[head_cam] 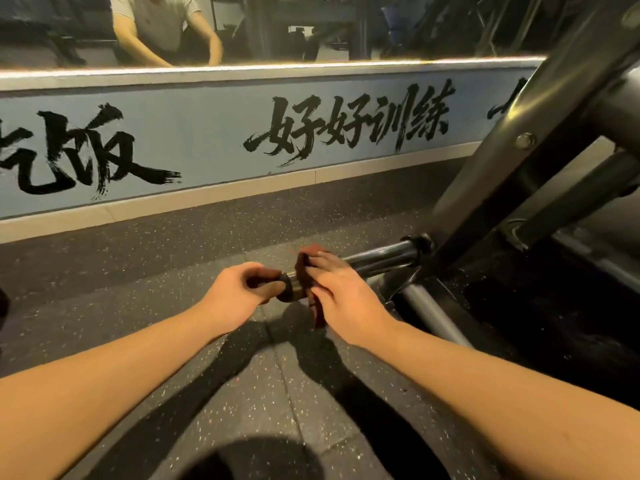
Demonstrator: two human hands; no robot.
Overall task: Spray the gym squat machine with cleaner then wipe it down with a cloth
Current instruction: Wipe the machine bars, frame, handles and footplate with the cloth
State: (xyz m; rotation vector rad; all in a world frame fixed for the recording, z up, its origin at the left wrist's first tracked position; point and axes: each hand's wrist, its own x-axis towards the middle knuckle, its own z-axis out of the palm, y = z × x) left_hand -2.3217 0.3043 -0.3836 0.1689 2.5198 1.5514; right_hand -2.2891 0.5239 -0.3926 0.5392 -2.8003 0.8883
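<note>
Stage: wiping, by my reading. No spray bottle is in view, so I cannot check whether the cleaner went on.
Task thing: squat machine (502, 150) stands at right. Its chrome bar (381, 259) juts out low over the floor (156, 278) toward the person.
Cloth: the reddish-brown cloth (306, 268) is wrapped over the bar near its free end, with a tail hanging below.
Right hand: right hand (341, 292) holds the cloth on the bar, fingers laid over the top. Thumb is hidden.
Left hand: left hand (239, 292) is curled round the dark free end of the bar, just beside the cloth. I cannot tell if any cloth lies under it.
Risk 1: the covered tip stays unwiped. Cause: the left hand sits on it.
Risk 2: a streaky or partial wipe. Cause: the cloth is bunched narrow, and the underside may get missed if the wrap does not go right round.
Risk 3: pinched knuckles at the black collar (420, 244). Cause: a fast stroke running inward along smooth chrome.
Risk 4: the cloth slips off and drops to the floor. Cause: a loose tail and a wet bar.
Risk 5: the long stretch of bar toward the collar and the sloping frame go uncleaned. Cause: effort is concentrated at the tip.
Surroundings: mirror (311, 29) above, and a blue wall band with black brush lettering (346, 123).
</note>
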